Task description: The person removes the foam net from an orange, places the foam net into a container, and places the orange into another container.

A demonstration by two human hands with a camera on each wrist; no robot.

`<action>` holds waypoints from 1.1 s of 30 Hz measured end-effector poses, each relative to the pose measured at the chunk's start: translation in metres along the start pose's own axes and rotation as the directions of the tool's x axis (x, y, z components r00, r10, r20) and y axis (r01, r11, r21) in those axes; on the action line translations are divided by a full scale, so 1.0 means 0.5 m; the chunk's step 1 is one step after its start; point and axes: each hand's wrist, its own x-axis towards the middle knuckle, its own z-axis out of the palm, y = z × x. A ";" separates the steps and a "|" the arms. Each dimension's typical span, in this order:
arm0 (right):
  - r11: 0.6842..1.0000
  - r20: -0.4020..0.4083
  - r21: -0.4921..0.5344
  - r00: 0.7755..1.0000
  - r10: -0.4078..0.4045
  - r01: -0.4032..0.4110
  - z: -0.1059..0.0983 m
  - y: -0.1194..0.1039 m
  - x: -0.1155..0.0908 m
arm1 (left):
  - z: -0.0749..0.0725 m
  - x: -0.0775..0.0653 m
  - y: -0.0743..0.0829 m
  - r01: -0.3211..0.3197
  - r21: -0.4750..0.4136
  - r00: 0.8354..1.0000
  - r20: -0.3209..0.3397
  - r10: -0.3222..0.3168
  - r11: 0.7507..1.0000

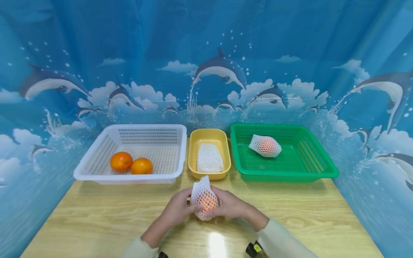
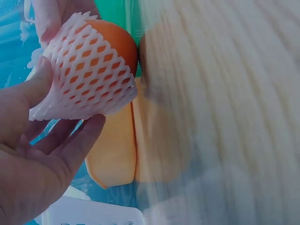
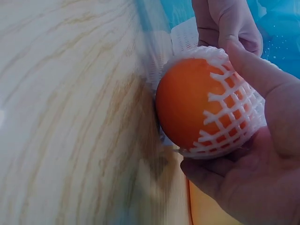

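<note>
Both hands hold an orange [image 3: 183,103] partly covered by a white foam net sleeve [image 1: 202,191], close over the table in front of the yellow basket. My left hand [image 1: 178,208] grips the net from the left, thumb on the near side and fingers beneath in the left wrist view. From the right, my right hand [image 1: 229,204] curls round the netted fruit, its thumb lying over the mesh. The orange's lower end shows bare in both wrist views. The sleeve's loose end sticks up above the fruit in the head view.
A white basket [image 1: 129,177] at back left contains two bare oranges [image 1: 131,165]. In the small yellow basket [image 1: 209,134] lie flat white foam nets [image 1: 209,157]. A green basket [image 1: 287,175] at back right holds one netted fruit [image 1: 266,146]. Behind hangs a dolphin-print curtain [image 1: 145,43].
</note>
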 end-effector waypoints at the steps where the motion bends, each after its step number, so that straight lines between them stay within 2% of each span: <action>1: 1.000 0.003 0.001 1.000 -0.007 0.007 0.001 -0.001 0.001 | 0.001 0.000 0.002 -0.008 0.026 1.000 -0.011 0.008 1.000; 5: 0.999 -0.016 -0.022 1.000 -0.025 0.025 0.003 -0.005 0.001 | 0.003 -0.003 0.007 -0.043 0.119 0.997 -0.055 0.050 0.992; 9: 1.000 -0.042 -0.023 0.999 -0.019 0.018 0.006 -0.009 0.000 | 0.004 -0.006 0.008 -0.058 0.174 0.993 -0.092 0.075 0.983; 14: 1.000 -0.061 -0.024 0.998 -0.002 0.000 0.005 -0.006 -0.001 | 0.007 -0.006 0.009 -0.045 0.153 0.987 -0.147 0.068 0.987; 16: 1.000 -0.065 -0.029 0.998 0.008 -0.010 0.003 -0.003 -0.001 | 0.007 -0.006 0.010 -0.030 0.130 0.988 -0.148 0.049 0.991; 18: 0.999 -0.070 -0.038 0.997 0.013 -0.016 0.000 0.000 -0.001 | 0.007 -0.005 0.010 -0.009 0.108 0.992 -0.125 0.023 0.994; 21: 0.999 -0.069 -0.047 0.998 0.015 -0.018 -0.003 0.001 0.000 | 0.006 -0.004 0.006 0.010 0.032 0.999 -0.046 -0.009 0.999; 25: 0.997 -0.081 -0.079 0.997 0.002 -0.008 -0.006 -0.001 -0.001 | 0.009 -0.003 -0.002 -0.019 -0.038 0.999 0.047 0.020 0.999; 28: 0.997 -0.086 -0.081 0.996 -0.008 0.001 -0.009 -0.002 -0.001 | 0.010 -0.003 -0.005 -0.054 -0.022 0.996 0.069 0.055 0.998; 33: 0.997 -0.096 -0.082 0.995 -0.013 0.005 -0.013 -0.006 -0.003 | 0.009 -0.004 -0.005 -0.051 -0.014 0.995 0.083 0.052 0.999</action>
